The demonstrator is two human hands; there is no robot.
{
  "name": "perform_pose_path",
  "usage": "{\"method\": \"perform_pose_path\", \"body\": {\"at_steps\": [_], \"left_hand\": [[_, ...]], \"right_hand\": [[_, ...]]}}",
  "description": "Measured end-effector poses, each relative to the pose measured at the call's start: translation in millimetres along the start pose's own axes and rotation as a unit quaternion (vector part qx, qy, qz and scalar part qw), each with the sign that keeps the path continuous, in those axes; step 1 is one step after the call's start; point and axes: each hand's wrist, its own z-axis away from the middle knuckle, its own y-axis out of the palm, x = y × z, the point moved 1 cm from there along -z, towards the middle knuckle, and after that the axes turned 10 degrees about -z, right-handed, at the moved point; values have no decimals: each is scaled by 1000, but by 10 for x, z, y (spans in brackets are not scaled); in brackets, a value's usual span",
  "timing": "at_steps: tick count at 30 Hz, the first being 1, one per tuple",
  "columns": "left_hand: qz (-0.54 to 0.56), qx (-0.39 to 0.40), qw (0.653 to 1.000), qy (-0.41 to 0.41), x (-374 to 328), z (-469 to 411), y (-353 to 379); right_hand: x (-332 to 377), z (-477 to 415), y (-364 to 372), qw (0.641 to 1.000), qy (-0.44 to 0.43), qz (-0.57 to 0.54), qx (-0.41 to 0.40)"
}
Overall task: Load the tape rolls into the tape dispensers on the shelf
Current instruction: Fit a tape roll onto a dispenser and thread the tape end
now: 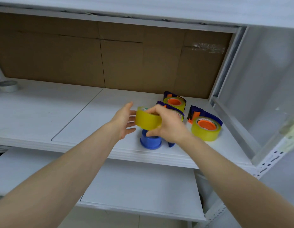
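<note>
One yellow tape roll [147, 120] hangs over a blue dispenser [150, 142] on the shelf [60, 112].
Right grip [169, 124] pinches it; left grip [124, 120] spread beside it.

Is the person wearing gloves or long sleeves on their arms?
No gloves. The left hand and right hand are bare, and both forearms are bare to the picture's edge: no sleeves, watch, bracelet or rings show.

Middle dispenser [180, 115] half behind right hand [169, 127]
</note>
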Motion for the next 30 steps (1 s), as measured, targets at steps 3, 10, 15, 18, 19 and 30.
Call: {"method": "perform_pose_path", "body": {"at_steps": [3, 10, 15, 18, 19, 30], "left_hand": [[-38, 6, 999, -31, 109, -18, 49], [-84, 22, 995, -49, 241, -67, 128], [-52, 22, 997, -47, 249, -91, 192], [-82, -13, 996, -44, 260, -126, 216], [-86, -16, 995, -47, 272, -144, 209], [-99, -23, 990, -101, 422, -117, 127]], "right_hand": [[-81, 41, 267, 987, -20, 161, 23], [-178, -2, 673, 964, -14, 264, 19], [-238, -82, 824, 966, 47, 256, -6], [-281, -76, 871, 969, 67, 239, -6], [-292, -59, 891, 974, 66, 215, -13], [-598, -239, 202, 954, 279, 101, -33]]}}
